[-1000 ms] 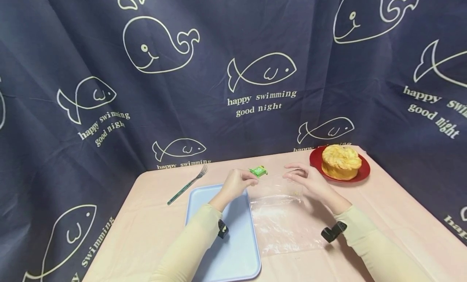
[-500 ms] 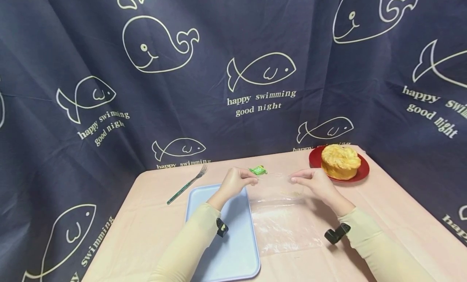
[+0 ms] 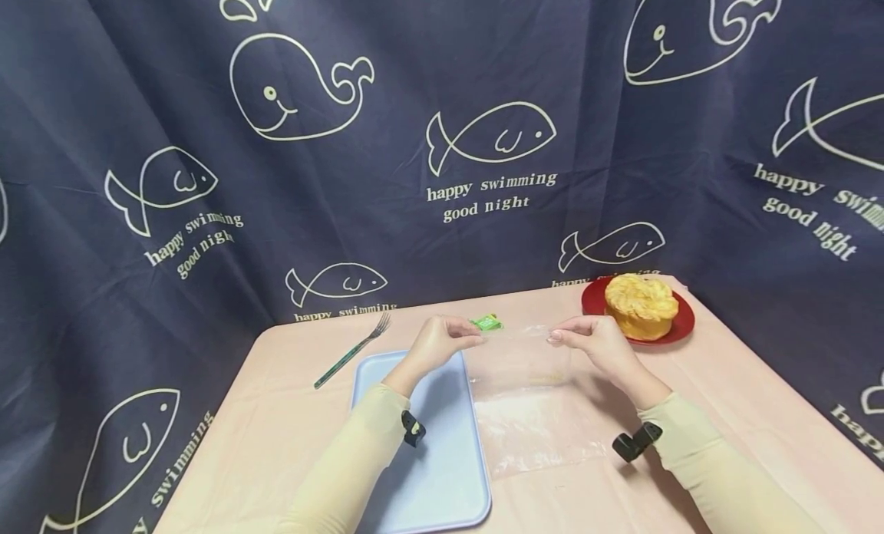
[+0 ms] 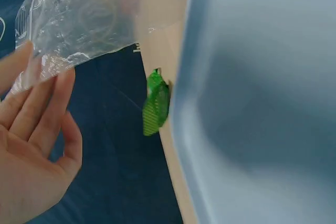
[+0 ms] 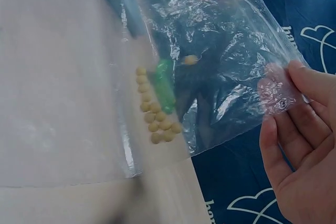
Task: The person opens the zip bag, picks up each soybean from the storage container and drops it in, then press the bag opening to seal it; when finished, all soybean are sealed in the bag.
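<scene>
The left hand (image 3: 435, 342) and the right hand (image 3: 599, 342) are each pinching an upper corner of a clear plastic bag (image 3: 519, 357), lifting it above the desk (image 3: 276, 426) at 12 o'clock from the blue tray (image 3: 442, 473). Small yellow beads (image 5: 155, 114) are gathering along its lower fold. Should either pinch slip on the slick film, the bag would likely sag and spill them toward the green packet (image 3: 486, 323).
</scene>
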Demonstrator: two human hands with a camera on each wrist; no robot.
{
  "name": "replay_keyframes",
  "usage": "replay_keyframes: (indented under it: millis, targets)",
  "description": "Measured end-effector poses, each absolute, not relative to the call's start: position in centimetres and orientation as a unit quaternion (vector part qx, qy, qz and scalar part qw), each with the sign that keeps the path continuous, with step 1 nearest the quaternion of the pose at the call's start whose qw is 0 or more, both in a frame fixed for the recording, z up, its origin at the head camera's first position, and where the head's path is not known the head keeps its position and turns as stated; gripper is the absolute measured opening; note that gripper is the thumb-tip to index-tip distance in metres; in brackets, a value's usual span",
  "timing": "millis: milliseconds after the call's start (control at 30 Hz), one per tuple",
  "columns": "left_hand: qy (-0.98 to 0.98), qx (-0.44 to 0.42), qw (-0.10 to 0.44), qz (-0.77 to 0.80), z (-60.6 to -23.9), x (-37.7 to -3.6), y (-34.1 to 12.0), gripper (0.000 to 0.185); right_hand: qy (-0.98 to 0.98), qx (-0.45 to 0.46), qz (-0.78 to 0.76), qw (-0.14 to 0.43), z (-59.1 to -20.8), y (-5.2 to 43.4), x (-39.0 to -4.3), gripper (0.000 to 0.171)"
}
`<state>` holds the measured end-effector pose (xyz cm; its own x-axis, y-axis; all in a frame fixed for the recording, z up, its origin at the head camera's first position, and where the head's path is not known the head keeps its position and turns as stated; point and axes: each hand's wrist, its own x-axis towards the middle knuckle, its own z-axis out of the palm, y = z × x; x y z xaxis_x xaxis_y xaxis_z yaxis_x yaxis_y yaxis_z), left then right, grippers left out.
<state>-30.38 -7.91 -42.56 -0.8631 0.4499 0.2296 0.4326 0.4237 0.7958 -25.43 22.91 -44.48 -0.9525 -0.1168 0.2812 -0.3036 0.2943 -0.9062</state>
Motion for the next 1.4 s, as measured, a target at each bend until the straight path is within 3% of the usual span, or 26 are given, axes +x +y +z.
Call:
replay_keyframes:
  millis: [133,267,500,733,1400]
  targets:
    - [0.853,0.279,-0.004,0.441,-41.1,-30.2,-6.1,0.039,-0.799,0.124,0.583,0.077,-44.3,22.7,-25.6,0.022]
    - [0.878,0.322,-0.030,0.353,-39.5,-29.9,-2.8,0.043,-0.796,0.131,0.587,0.074,-44.3,22.3,-25.8,0.021]
    - [0.892,0.361,-0.060,0.267,-38.6,-29.5,1.2,0.018,-0.790,0.148,0.589,0.087,-44.2,21.6,-26.0,0.019]
    - [0.894,0.366,-0.085,0.243,-38.9,-29.7,1.4,0.018,-0.787,0.142,0.593,0.092,-44.0,21.4,-25.9,0.017]
    - [0.903,0.344,-0.048,0.253,-40.0,-29.8,-0.8,0.009,-0.813,0.132,0.556,0.113,-44.0,21.5,-25.1,0.012]
